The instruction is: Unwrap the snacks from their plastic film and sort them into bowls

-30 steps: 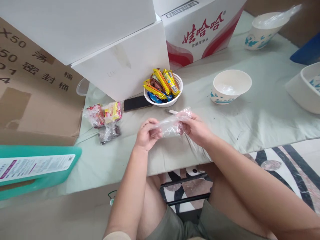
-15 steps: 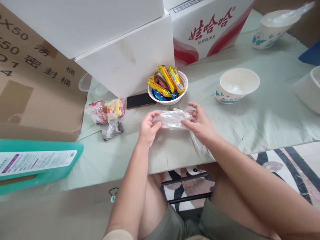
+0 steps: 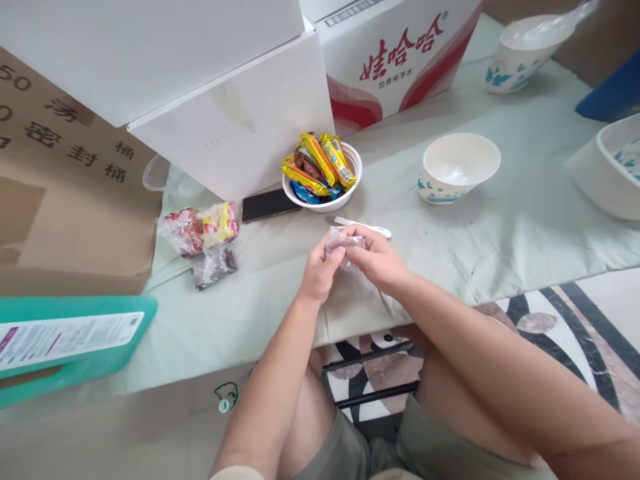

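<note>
My left hand (image 3: 320, 270) and my right hand (image 3: 377, 260) are close together over the front part of the table, both closed on a crumpled piece of clear plastic wrap (image 3: 337, 240). Some of the wrap bunches up above and below my fingers. Just behind my hands lies a white-handled knife (image 3: 367, 227). A white bowl (image 3: 354, 195) beyond it holds yellow-wrapped and blue-wrapped snacks (image 3: 320, 167). A black phone (image 3: 270, 205) rests against the bowl's left side.
To the left lie clear bags of red and yellow packets (image 3: 220, 225) and a bag of dark pieces (image 3: 214, 268). Paper bowls (image 3: 450, 195) stand at right. White boxes (image 3: 240, 127) line the back; a green plastic container (image 3: 100, 357) sits at front left.
My hands have come together, and the plastic wrap stretched between them is now bunched up. The knife, partly covered before, shows more fully. The view has shifted slightly right.
</note>
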The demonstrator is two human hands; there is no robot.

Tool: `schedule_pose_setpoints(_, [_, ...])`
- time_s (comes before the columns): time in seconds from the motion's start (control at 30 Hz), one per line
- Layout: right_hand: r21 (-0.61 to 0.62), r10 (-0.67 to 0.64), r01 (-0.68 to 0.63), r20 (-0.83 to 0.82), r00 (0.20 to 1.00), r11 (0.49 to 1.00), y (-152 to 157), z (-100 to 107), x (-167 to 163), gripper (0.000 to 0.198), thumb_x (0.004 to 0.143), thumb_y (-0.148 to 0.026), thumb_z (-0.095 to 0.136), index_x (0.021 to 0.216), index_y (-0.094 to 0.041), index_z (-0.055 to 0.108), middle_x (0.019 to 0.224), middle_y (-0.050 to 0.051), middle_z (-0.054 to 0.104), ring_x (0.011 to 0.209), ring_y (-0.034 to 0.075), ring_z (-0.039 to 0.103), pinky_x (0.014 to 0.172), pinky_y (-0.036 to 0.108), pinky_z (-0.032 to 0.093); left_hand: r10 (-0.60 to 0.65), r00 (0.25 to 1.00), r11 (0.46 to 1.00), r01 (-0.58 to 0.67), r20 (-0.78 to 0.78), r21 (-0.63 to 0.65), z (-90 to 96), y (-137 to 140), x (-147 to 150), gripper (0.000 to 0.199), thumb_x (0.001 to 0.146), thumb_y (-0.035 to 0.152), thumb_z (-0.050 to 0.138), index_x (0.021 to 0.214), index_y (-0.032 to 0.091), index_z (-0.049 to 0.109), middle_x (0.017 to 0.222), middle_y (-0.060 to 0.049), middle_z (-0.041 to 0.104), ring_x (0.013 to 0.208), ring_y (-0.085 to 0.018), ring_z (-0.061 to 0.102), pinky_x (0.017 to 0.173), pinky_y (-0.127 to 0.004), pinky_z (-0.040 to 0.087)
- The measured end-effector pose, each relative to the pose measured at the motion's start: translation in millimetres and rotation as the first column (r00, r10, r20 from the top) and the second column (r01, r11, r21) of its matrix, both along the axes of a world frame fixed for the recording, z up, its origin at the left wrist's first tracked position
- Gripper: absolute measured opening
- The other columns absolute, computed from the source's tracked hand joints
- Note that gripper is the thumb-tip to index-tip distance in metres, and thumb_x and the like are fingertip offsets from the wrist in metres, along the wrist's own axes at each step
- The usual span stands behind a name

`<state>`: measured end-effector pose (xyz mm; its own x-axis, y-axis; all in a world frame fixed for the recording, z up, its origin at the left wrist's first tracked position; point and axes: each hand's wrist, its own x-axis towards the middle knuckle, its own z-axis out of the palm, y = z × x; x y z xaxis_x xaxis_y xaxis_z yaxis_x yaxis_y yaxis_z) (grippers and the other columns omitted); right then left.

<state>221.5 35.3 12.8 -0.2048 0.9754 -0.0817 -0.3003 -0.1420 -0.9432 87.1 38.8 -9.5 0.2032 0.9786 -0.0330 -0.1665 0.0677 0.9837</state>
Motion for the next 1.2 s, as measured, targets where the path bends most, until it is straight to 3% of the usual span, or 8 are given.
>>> schedule_pose_setpoints(0.2, [0.16,-0.311,0.271,0.338,0.888,0.949,7.0,-5.6,7.8,0.034,0.072,-0.033,0.063,0.104,-0.022,0.059,0.103,0.005,0.068,0.091,0.019,0.061,0.079,0.033,0.047,0.099,0.985,0.98,-0.072,0.144,-0.183,8.8,5.6,-1.3,0.039,0.068,0.044,0.088,0.095,0.02,0.076,0.083,-0.002,0.073,0.071,-0.012,0.066,0.066,-0.022,0.053])
schedule_pose_setpoints(0.43, [0.28,-0.114,-0.074,0.598,0.794,0.957,12.8,-0.6,13.7,0.014,0.073,-0.021,0.055,0.086,-0.021,0.061,0.086,0.002,0.069,0.079,0.018,0.06,0.072,0.03,0.041,0.015,1.0,0.969,-0.016,-0.004,-0.248,9.1,5.5,-12.3,0.045,0.058,0.04,0.094,0.091,0.019,0.071,0.077,0.002,0.069,0.065,-0.009,0.062,0.063,-0.021,0.052])
schedule_pose_setpoints(0.53, [0.323,-0.191,-0.043,0.655,0.731,0.945,11.7,6.1,15.7,0.007,0.077,-0.02,0.055,0.082,-0.021,0.059,0.084,0.002,0.069,0.077,0.018,0.059,0.071,0.03,0.038,0.131,0.987,0.981,-0.142,-0.088,-0.131,1.1,7.1,-13.3,0.04,0.061,0.04,0.092,0.086,0.021,0.067,0.075,0.004,0.066,0.064,-0.008,0.06,0.062,-0.021,0.05])
schedule_pose_setpoints(0.67, [0.297,-0.186,0.009,0.572,0.799,0.955,14.8,13.5,22.5,0.006,0.077,-0.022,0.056,0.083,-0.022,0.058,0.086,0.0,0.07,0.078,0.017,0.061,0.073,0.03,0.04,0.254,0.947,0.967,-0.252,-0.195,0.035,-5.8,8.0,-13.3,0.03,0.069,0.036,0.087,0.071,0.021,0.06,0.064,0.006,0.058,0.058,-0.008,0.053,0.056,-0.022,0.044])
schedule_pose_setpoints(0.83, [0.124,-0.306,0.28,0.373,0.876,0.952,27.4,11.9,37.1,0.01,0.084,-0.028,0.051,0.091,-0.023,0.056,0.088,-0.002,0.068,0.071,0.014,0.06,0.07,0.028,0.044,0.551,0.792,0.784,-0.385,-0.261,0.487,31.2,19.6,7.8,0.024,0.074,0.022,0.076,0.068,0.024,0.052,0.061,0.006,0.044,0.051,-0.009,0.039,0.048,-0.024,0.032])
schedule_pose_setpoints(0.93, [0.094,-0.236,0.216,0.398,0.886,0.972,34.0,10.4,46.2,0.009,0.083,-0.027,0.05,0.089,-0.023,0.057,0.087,-0.002,0.069,0.074,0.014,0.06,0.071,0.028,0.044,0.579,0.731,0.665,-0.167,-0.361,0.728,77.7,43.3,48.6,0.024,0.073,0.017,0.073,0.069,0.024,0.051,0.063,0.006,0.044,0.053,-0.011,0.039,0.049,-0.025,0.033])
schedule_pose_setpoints(1.03, [0.105,-0.104,0.057,0.523,0.846,0.993,37.7,13.3,52.4,0.011,0.084,-0.025,0.051,0.087,-0.023,0.061,0.089,0.0,0.071,0.081,0.018,0.063,0.071,0.029,0.044,0.527,0.646,0.64,0.125,-0.552,0.758,114.5,78.4,110.6,0.026,0.069,0.008,0.069,0.068,0.023,0.048,0.066,0.004,0.048,0.062,-0.014,0.048,0.063,-0.028,0.044])
schedule_pose_setpoints(1.2, [0.083,-0.044,-0.013,0.639,0.768,0.996,43.8,16.7,55.0,0.014,0.086,-0.028,0.056,0.092,-0.023,0.068,0.101,0.008,0.073,0.105,0.032,0.065,0.08,0.037,0.05,0.14,0.111,0.743,0.645,-0.984,0.178,111.1,127.8,211.7,0.021,0.067,0.003,0.064,0.076,0.022,0.063,0.082,-0.003,0.064,0.094,-0.027,0.068,0.091,-0.04,0.052])
